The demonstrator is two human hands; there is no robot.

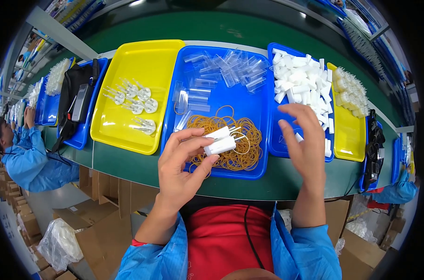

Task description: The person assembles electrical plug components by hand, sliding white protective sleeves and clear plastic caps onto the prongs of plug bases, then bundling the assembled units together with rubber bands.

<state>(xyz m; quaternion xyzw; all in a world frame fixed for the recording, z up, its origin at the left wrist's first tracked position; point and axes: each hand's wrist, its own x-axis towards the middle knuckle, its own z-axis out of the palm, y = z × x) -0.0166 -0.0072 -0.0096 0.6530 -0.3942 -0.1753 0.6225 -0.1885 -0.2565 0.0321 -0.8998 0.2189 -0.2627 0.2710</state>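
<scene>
My left hand (181, 161) is closed on a pair of white plastic pieces (221, 145) with thin white prongs pointing right, pinched between thumb and fingers. They are above a heap of tan rubber bands (249, 156) in the middle blue tray (221, 103). My right hand (305, 140), fingers apart with nothing visible in them, hovers over the near part of the right blue tray (279, 140). Small white plastic sleeves (298, 77) are piled there, and a few lie near the thumb. Clear plastic tubes (230, 67) fill the far part of the middle tray.
Left of the middle tray, a yellow tray (139, 56) holds several white pronged pieces (147, 105). Another yellow tray (349, 151) with white bristly parts (349, 91) stands right. Black bags (74, 100) lie in outer trays. Co-workers (30, 149) sit at both sides; cardboard boxes (104, 238) stand below.
</scene>
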